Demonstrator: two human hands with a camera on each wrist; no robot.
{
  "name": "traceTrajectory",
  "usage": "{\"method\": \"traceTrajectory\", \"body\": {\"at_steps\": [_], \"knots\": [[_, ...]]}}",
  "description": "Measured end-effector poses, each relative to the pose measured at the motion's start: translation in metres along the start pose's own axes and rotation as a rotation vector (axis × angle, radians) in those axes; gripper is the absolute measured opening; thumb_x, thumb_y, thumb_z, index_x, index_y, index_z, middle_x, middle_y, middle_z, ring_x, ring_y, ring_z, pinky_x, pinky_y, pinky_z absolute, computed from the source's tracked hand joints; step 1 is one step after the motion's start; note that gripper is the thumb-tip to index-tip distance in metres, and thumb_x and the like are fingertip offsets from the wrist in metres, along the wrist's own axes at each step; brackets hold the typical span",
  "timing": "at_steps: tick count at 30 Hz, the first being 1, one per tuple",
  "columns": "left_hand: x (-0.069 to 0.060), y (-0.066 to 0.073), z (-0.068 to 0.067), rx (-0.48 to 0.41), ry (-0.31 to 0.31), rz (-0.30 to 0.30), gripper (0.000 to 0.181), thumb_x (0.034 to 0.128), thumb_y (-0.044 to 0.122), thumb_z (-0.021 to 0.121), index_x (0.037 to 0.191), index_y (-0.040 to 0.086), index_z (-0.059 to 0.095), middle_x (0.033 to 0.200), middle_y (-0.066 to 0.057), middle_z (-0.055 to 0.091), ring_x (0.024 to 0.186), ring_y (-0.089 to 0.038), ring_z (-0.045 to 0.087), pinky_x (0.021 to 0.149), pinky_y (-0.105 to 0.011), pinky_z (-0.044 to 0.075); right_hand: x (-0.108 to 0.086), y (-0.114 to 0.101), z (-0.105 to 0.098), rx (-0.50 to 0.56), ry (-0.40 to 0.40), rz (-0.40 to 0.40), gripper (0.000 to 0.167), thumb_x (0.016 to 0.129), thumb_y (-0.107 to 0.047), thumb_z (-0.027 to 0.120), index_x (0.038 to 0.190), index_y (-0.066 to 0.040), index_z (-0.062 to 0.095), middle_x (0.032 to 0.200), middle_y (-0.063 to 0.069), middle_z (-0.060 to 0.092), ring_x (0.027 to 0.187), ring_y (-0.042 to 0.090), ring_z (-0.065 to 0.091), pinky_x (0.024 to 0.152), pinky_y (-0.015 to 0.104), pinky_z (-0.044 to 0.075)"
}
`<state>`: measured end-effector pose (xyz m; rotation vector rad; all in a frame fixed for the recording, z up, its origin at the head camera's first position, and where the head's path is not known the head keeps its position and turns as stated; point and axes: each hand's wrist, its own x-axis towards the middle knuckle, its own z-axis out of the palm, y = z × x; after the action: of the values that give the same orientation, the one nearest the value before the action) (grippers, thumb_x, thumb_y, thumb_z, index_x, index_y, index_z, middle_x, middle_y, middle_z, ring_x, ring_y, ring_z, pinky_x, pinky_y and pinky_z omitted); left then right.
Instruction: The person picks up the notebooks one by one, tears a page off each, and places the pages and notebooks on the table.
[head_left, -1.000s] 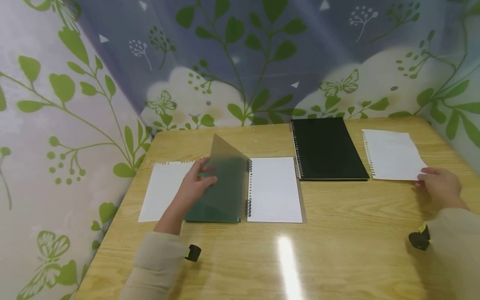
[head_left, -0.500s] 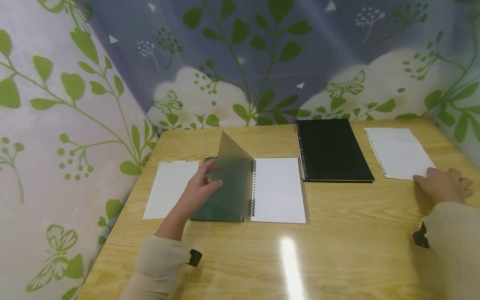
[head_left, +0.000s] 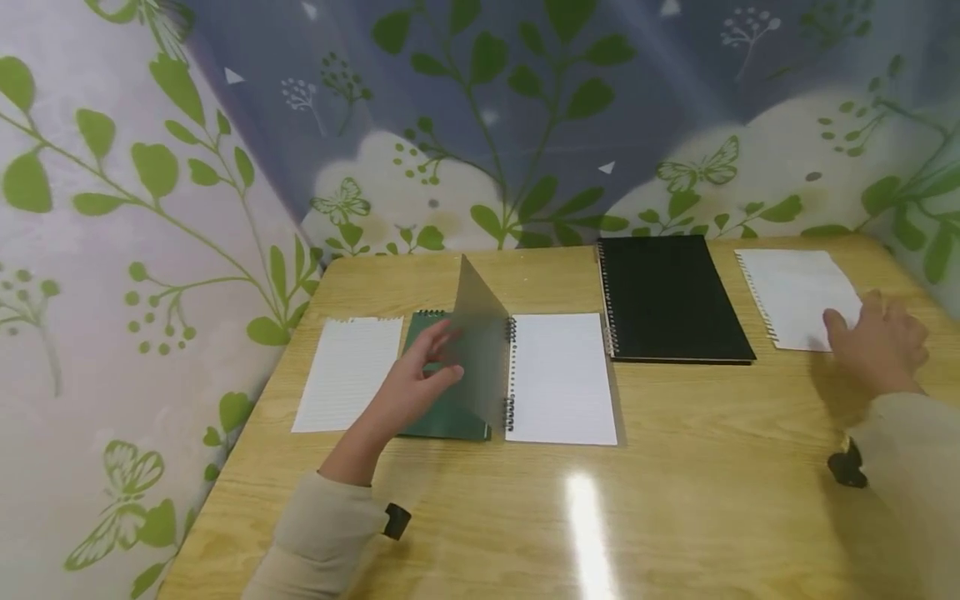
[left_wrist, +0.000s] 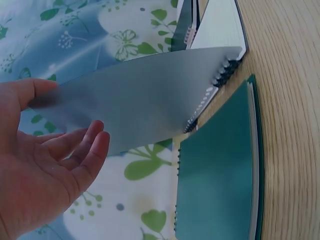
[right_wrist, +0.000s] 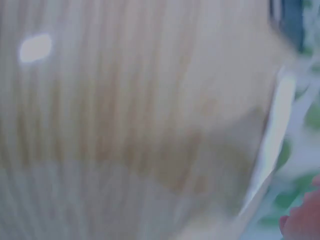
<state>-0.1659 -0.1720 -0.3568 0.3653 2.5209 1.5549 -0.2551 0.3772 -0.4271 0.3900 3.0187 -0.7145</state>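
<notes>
In the head view, my left hand holds the tilted, translucent grey cover of an open spiral notebook. The thumb is on the near face, and the fingers blur behind the plastic. In the left wrist view, this cover rises from its coil, with my fingers against it. My right hand has its fingers spread over the lower right part of a loose, perforated sheet. Only its fingertips show in the blurred right wrist view, near the sheet's edge.
Under the raised cover lies a green spiral notebook. Left of it is a lined torn sheet. A large black spiral notebook lies between the open notebook and the right sheet. Patterned walls border the wooden table behind and at left.
My right hand has released the loose sheet's lower right corner and spread over it; the sheet now lies flatter. My left hand keeps the cover raised, slightly steeper. The view has shifted a little.
</notes>
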Motion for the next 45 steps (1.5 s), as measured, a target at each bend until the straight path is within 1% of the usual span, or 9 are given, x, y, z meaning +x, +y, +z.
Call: {"method": "traceTrajectory", "body": {"at_steps": [7, 12, 18, 23, 28, 34, 39, 42, 45], "knots": [[0.004, 0.002, 0.012, 0.062, -0.014, 0.068, 0.067, 0.0909, 0.018, 0.057, 0.147, 0.016, 0.02, 0.15, -0.007, 0.029, 0.129, -0.03, 0.039, 0.101, -0.047, 0.038, -0.009, -0.082, 0.012, 0.077, 0.048, -0.199, 0.075, 0.097, -0.048, 0.023, 0.143, 0.009, 0.01, 0.148, 0.032, 0.0, 0.132, 0.055, -0.001, 0.095, 0.072, 0.01], [0.009, 0.001, 0.033, 0.129, -0.023, 0.119, 0.068, 0.0903, 0.017, 0.057, 0.147, 0.012, 0.02, 0.144, -0.013, 0.037, 0.124, -0.03, 0.046, 0.096, -0.045, 0.043, -0.025, -0.143, 0.02, 0.151, -0.003, -0.381, 0.072, 0.097, -0.045, 0.032, 0.144, 0.006, 0.013, 0.149, 0.031, 0.01, 0.133, 0.053, 0.007, 0.099, 0.07, 0.01], [0.013, -0.002, 0.061, 0.299, -0.079, 0.117, 0.067, 0.0916, 0.026, 0.053, 0.148, 0.012, 0.018, 0.146, -0.008, 0.037, 0.127, -0.025, 0.044, 0.098, -0.043, 0.042, -0.044, -0.213, 0.02, 0.192, -0.259, -0.518, 0.08, 0.095, -0.054, 0.033, 0.148, -0.002, 0.004, 0.149, 0.026, 0.02, 0.134, 0.044, 0.022, 0.105, 0.061, 0.021], [0.019, -0.005, 0.077, 0.416, -0.106, 0.138, 0.064, 0.0913, 0.027, 0.051, 0.147, 0.013, 0.023, 0.142, -0.009, 0.042, 0.126, -0.022, 0.044, 0.099, -0.042, 0.041, -0.055, -0.251, 0.022, 0.231, -0.497, -0.48, 0.088, 0.09, -0.065, 0.028, 0.147, -0.011, -0.012, 0.145, 0.022, 0.033, 0.13, 0.039, 0.037, 0.104, 0.057, 0.028], [0.023, -0.007, 0.089, 0.475, -0.128, 0.197, 0.059, 0.0909, 0.025, 0.052, 0.144, 0.012, 0.029, 0.142, -0.007, 0.042, 0.128, -0.022, 0.043, 0.101, -0.04, 0.04, -0.061, -0.261, 0.032, 0.247, -0.497, -0.441, 0.093, 0.09, -0.063, 0.033, 0.145, -0.011, -0.021, 0.134, 0.023, 0.047, 0.119, 0.036, 0.05, 0.099, 0.055, 0.036], [0.028, -0.008, 0.098, 0.583, -0.129, 0.269, 0.056, 0.0898, 0.026, 0.055, 0.142, 0.018, 0.036, 0.146, -0.007, 0.037, 0.134, -0.025, 0.036, 0.106, -0.042, 0.035, -0.06, -0.257, 0.043, 0.198, -0.358, -0.459, 0.082, 0.091, -0.03, 0.052, 0.147, -0.001, -0.001, 0.117, 0.016, 0.056, 0.094, 0.027, 0.058, 0.077, 0.039, 0.047], [0.031, -0.014, 0.104, 0.77, -0.147, 0.233, 0.057, 0.0899, 0.038, 0.055, 0.143, 0.028, 0.035, 0.146, -0.006, 0.038, 0.129, -0.028, 0.042, 0.096, -0.044, 0.044, -0.061, -0.247, 0.059, 0.095, -0.282, -0.503, 0.06, 0.088, -0.013, 0.051, 0.142, -0.001, 0.029, 0.107, 0.017, 0.058, 0.078, 0.023, 0.058, 0.062, 0.031, 0.045], [0.032, -0.018, 0.105, 0.879, -0.178, 0.198, 0.056, 0.0899, 0.044, 0.053, 0.142, 0.032, 0.034, 0.147, -0.003, 0.035, 0.13, -0.027, 0.04, 0.094, -0.045, 0.045, -0.062, -0.241, 0.072, 0.006, -0.223, -0.526, 0.046, 0.089, -0.01, 0.049, 0.134, -0.004, 0.045, 0.108, 0.017, 0.059, 0.083, 0.026, 0.059, 0.063, 0.035, 0.047], [0.035, -0.02, 0.105, 0.934, -0.207, 0.179, 0.054, 0.0902, 0.046, 0.052, 0.141, 0.034, 0.036, 0.148, -0.003, 0.034, 0.131, -0.027, 0.039, 0.098, -0.045, 0.042, -0.062, -0.235, 0.083, -0.056, -0.174, -0.518, 0.039, 0.089, -0.01, 0.049, 0.127, -0.006, 0.053, 0.112, 0.018, 0.058, 0.096, 0.033, 0.056, 0.073, 0.044, 0.048]]}}
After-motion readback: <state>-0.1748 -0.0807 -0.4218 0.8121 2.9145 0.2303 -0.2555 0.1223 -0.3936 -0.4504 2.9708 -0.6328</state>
